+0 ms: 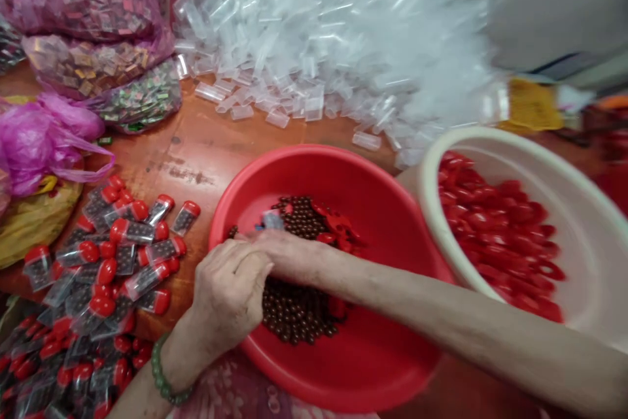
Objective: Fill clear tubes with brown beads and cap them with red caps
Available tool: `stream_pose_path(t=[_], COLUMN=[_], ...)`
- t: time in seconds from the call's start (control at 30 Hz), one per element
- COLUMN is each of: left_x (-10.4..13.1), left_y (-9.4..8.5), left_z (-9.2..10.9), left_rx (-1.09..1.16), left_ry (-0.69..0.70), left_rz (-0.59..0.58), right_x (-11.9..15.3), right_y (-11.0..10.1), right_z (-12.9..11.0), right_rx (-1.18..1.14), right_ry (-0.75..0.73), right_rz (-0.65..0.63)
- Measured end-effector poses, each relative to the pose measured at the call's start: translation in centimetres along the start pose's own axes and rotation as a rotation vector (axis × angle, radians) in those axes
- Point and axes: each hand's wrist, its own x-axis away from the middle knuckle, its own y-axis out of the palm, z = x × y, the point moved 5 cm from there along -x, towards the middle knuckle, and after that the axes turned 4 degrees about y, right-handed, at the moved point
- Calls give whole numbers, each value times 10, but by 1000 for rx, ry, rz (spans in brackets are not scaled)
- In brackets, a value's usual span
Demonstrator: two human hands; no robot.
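My left hand (226,289), with a green bead bracelet (164,370) at the wrist, is curled closed at the left rim of a red basin (392,367). What it holds, if anything, is hidden. Reaching in from the right, my right hand (287,252) meets it over the basin; its fingers are out of sight behind the left hand. Dark brown beads (299,314) lie in the basin below and beyond the hands, beside several red plastic caps (343,229). Just past my right hand shows a small pale, bluish piece (272,219), too blurred to name.
At the right stands a white basin (461,268) of red caps (495,229). Clear plastic tubes (304,92) are heaped at the back. Filled red-capped containers (132,233) pile up on the left, near pink bags (93,0) of small pieces.
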Motion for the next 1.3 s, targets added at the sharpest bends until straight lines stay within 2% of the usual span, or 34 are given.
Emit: stream_pose_path(t=[0.13,0.37,0.47,0.57,0.67,0.73,0.87,0.97,1.13,1.2,1.3], left_x=[0,-5,-6,-7,-10,-13,-16,-13,-13,-15,-16], left_y=[-1,2,1,-2,-3,1,15,23,14,12,15], left_z=[-3,-2,1,5,7,9,9,8,7,8,10], left_rx=[-16,-136,-158,-100,49,198,485,585,526,510,525], left_ry=[29,63,11,-41,-104,-154,-300,-424,-486,-488,-482], left_rz=[4,-51,-139,-275,-400,-426,-361,-340,-328,-369,-448], right_x=[16,34,43,59,78,87,96,101,117,122,122], right_y=[10,10,3,-13,-35,-46,-53,-54,-63,-70,-78], right_z=[-10,-4,0,6,13,12,7,5,15,17,5], right_rx=[-105,-395,-526,-628,-831,-908,-938,-951,-855,-793,-703], right_ry=[-68,-139,-118,-71,-11,-7,-12,-19,60,88,-12], right_rz=[-87,-99,-42,53,218,286,360,395,486,542,559])
